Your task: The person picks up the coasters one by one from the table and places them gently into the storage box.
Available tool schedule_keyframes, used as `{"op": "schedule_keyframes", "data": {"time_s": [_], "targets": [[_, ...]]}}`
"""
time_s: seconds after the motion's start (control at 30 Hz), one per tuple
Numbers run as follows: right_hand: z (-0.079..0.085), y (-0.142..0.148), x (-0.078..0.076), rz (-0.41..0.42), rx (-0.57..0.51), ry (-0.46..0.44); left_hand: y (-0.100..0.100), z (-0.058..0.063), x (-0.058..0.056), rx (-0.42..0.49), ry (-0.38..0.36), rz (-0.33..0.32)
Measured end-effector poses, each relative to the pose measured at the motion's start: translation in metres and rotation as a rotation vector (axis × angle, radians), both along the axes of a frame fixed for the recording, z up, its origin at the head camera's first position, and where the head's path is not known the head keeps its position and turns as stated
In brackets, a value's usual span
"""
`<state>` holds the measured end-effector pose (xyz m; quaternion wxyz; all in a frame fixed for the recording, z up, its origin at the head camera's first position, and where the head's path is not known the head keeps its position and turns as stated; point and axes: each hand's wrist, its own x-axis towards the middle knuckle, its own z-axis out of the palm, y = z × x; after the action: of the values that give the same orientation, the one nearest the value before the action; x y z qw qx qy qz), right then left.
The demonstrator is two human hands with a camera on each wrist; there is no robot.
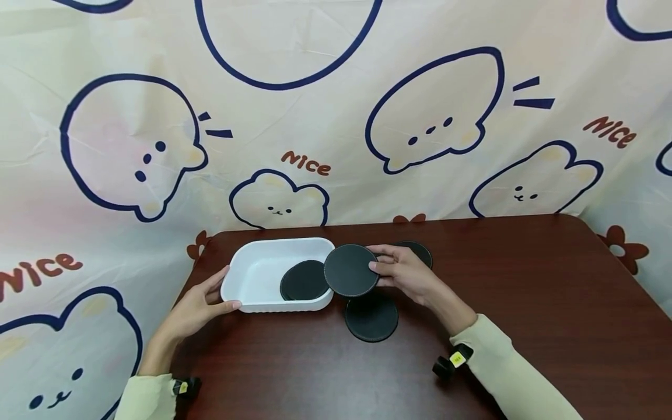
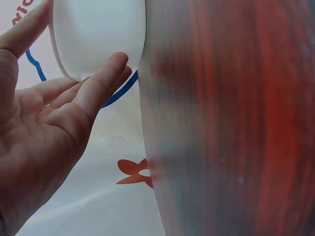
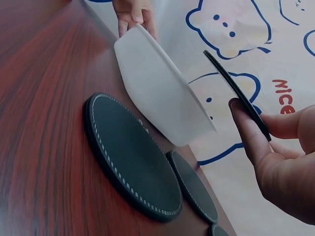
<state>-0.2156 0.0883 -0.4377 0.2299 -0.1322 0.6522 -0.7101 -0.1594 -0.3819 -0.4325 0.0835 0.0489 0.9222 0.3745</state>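
My left hand [image 1: 196,309] holds the left end of a white rectangular tray [image 1: 252,280], thumb at the front wall and fingers at the back corner. A round black coaster [image 1: 304,281] lies inside the tray at its right. My right hand [image 1: 406,271] pinches another black coaster [image 1: 350,270] by its edge, raised over the tray's right rim. Seen edge-on in the right wrist view, this held coaster [image 3: 238,96] sits between thumb and fingers. Below it on the table is a coaster with pale edge stitching [image 3: 133,157].
A further coaster [image 1: 417,252] lies behind my right hand, partly covered by it. The dark brown wooden table [image 1: 525,291] extends to the right. A printed cloth [image 1: 336,128] hangs behind the table and down its left side.
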Motion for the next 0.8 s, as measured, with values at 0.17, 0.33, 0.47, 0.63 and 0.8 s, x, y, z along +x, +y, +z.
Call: {"op": "schedule_keyframes", "data": {"time_s": [0.17, 0.33, 0.47, 0.63, 0.8], "targets": [[0.001, -0.012, -0.002, -0.002, 0.004, -0.004, 0.0, -0.001, 0.0, 0.002, 0.003, -0.003], [0.003, -0.023, -0.005, 0.005, -0.011, -0.017, 0.0, -0.001, -0.001, 0.001, 0.004, -0.001], [0.003, -0.031, -0.01, 0.006, -0.023, -0.038, 0.0, 0.0, -0.002, 0.003, 0.001, 0.0], [0.0, -0.04, -0.014, 0.007, -0.039, -0.068, 0.0, 0.0, -0.002, 0.003, 0.002, -0.003], [-0.003, -0.049, -0.017, 0.013, -0.049, -0.077, 0.0, 0.0, -0.001, 0.012, 0.005, -0.008]]}}
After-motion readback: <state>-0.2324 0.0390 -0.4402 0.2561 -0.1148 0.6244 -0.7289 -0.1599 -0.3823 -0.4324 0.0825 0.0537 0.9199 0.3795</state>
